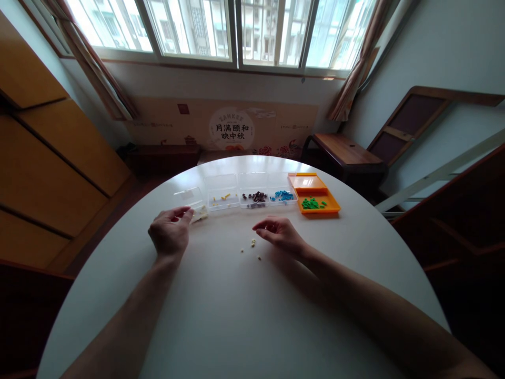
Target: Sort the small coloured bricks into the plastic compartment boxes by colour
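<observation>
My left hand (169, 231) rests on the round white table (221, 316), fingers curled, its fingertips beside a small clear box (194, 204) holding pale pieces. My right hand (279, 231) hovers low over the table, fingers loosely bent, just right of a few tiny pale beads (252, 246) lying loose on the tabletop. I cannot tell whether either hand pinches a bead. Beyond the hands stands a row of clear boxes: one with yellow pieces (221, 198), one with dark brown pieces (254, 197), one with blue pieces (282, 196).
An orange box (313, 196) with its lid open holds green pieces at the row's right end. Past the table are a wooden bench (343, 150), wooden cabinets (47, 158) on the left, a printed board under the windows, and a stair rail at right.
</observation>
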Tool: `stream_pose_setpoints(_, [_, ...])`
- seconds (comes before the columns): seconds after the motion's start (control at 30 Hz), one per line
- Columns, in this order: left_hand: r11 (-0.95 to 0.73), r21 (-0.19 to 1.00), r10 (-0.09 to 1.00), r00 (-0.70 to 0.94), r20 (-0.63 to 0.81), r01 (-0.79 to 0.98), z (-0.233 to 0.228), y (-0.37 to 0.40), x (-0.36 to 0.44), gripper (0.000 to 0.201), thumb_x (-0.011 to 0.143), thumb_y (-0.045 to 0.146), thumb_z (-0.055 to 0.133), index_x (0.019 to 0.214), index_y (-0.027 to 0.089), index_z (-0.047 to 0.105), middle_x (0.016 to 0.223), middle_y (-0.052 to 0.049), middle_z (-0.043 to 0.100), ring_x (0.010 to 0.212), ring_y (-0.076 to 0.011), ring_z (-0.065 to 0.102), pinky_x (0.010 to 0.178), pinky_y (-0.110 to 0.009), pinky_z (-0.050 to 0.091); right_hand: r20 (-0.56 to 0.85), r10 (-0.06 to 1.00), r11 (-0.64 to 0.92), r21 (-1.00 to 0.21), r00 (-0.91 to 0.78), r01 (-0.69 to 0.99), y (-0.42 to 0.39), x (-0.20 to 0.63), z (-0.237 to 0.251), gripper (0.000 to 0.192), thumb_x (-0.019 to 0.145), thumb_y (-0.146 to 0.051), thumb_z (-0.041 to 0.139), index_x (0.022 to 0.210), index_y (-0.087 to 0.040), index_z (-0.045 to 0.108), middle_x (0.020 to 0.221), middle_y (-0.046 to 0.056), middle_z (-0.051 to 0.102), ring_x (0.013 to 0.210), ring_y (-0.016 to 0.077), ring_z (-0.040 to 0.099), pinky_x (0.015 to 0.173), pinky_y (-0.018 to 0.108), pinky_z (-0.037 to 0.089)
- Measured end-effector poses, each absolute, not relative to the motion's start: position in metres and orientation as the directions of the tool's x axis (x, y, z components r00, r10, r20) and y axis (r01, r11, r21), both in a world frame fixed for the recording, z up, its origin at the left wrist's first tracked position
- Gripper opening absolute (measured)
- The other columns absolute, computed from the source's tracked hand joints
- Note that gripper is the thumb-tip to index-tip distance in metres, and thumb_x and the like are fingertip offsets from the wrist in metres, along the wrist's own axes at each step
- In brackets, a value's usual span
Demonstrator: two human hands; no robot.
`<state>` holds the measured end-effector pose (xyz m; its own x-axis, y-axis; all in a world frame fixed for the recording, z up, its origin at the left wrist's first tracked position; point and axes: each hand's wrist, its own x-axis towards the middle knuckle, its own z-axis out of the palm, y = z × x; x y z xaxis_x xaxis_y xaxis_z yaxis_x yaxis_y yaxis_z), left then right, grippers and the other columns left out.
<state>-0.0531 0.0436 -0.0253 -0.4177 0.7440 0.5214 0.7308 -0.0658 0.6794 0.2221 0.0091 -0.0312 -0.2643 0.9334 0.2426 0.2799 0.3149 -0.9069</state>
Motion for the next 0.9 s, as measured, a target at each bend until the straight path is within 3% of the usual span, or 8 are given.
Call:
stream_pose_setpoints(0.2, [-0.049, 0.694, 0.718, -0.457, 0.524, 0.718, -0.027, 0.048, -0.059, 0.03, 0.077, 0.035, 0.064, 0.097, 0.014, 0.074, 0.08, -0.004, 0.067, 0.062, -0.0138, 0.053, 0.063, -0.028, 0.045, 0.301, 0.907, 0.405, -0.813, -0.293, 0.418, 0.01, 0.227, -0.03, 0.015, 0.08, -0.02, 0.062, 0.088, -0.016, 0.074, 0.076, 0.002, 0.064, 0.058, 0.0077, 0.048, 0.059, 0.021, 0.041])
stream_pose_setpoints(0.37, [-0.129, 0.636, 0.693, -0.389, 0.606, 0.761, -0.022, 0.04, -0.048, 0.027, 0.081, 0.035, 0.059, 0.089, 0.013, 0.073, 0.08, -0.005, 0.066, 0.069, -0.0167, 0.055, 0.07, -0.032, 0.047, 0.29, 0.873, 0.463, -0.748, -0.393, 0.476, 0.007, 0.229, -0.033, 0.017, 0.077, -0.011, 0.062, 0.089, -0.017, 0.073, 0.083, 0.003, 0.064, 0.061, 0.0077, 0.053, 0.063, 0.021, 0.043])
stream_pose_setpoints(0.5, [-0.297, 0.526, 0.71, -0.184, 0.679, 0.797, -0.021, 0.028, -0.03, 0.018, 0.081, 0.032, 0.061, 0.085, 0.019, 0.072, 0.081, -0.003, 0.066, 0.08, -0.0184, 0.057, 0.078, -0.032, 0.048, 0.305, 0.835, 0.529, -0.676, -0.459, 0.513, 0.005, 0.227, -0.035, 0.019, 0.08, -0.01, 0.06, 0.092, -0.017, 0.073, 0.088, 0.004, 0.065, 0.069, 0.0096, 0.057, 0.069, 0.021, 0.044])
stream_pose_setpoints(0.63, [-0.586, 0.28, 0.617, 0.194, 0.762, 0.76, -0.019, 0.017, -0.012, 0.01, 0.084, 0.024, 0.06, 0.084, 0.019, 0.069, 0.082, -0.003, 0.066, 0.08, -0.0178, 0.056, 0.081, -0.034, 0.047, 0.318, 0.812, 0.577, -0.561, -0.489, 0.593, 0.003, 0.223, -0.033, 0.015, 0.082, -0.011, 0.06, 0.085, -0.018, 0.072, 0.087, 0.004, 0.065, 0.075, 0.0123, 0.058, 0.072, 0.023, 0.043])
stream_pose_setpoints(0.73, [-0.672, 0.159, 0.562, 0.359, 0.745, 0.723, -0.017, 0.011, -0.003, 0.008, 0.084, 0.019, 0.061, 0.086, 0.02, 0.068, 0.081, -0.003, 0.066, 0.08, -0.0178, 0.055, 0.078, -0.033, 0.047, 0.32, 0.807, 0.588, -0.513, -0.496, 0.626, 0.002, 0.219, -0.031, 0.012, 0.082, -0.011, 0.06, 0.082, -0.017, 0.07, 0.084, 0.004, 0.064, 0.077, 0.014, 0.057, 0.072, 0.024, 0.042])
stream_pose_setpoints(0.83, [-0.71, 0.078, 0.514, 0.439, 0.737, 0.7, -0.016, 0.007, 0.001, 0.006, 0.083, 0.017, 0.062, 0.086, 0.02, 0.067, 0.079, -0.003, 0.066, 0.08, -0.0182, 0.055, 0.076, -0.033, 0.045, 0.323, 0.812, 0.582, -0.518, -0.487, 0.627, 0.001, 0.217, -0.03, 0.011, 0.083, -0.013, 0.059, 0.081, -0.017, 0.069, 0.084, 0.005, 0.063, 0.079, 0.015, 0.057, 0.074, 0.025, 0.041])
stream_pose_setpoints(0.9, [-0.725, 0.047, 0.492, 0.468, 0.734, 0.687, -0.016, 0.006, 0.002, 0.005, 0.082, 0.018, 0.064, 0.085, 0.021, 0.067, 0.079, -0.002, 0.066, 0.079, -0.018, 0.055, 0.075, -0.032, 0.045, 0.317, 0.833, 0.547, -0.592, -0.453, 0.592, 0.001, 0.217, -0.029, 0.01, 0.084, -0.014, 0.059, 0.082, -0.016, 0.068, 0.084, 0.004, 0.062, 0.076, 0.0135, 0.056, 0.072, 0.025, 0.041])
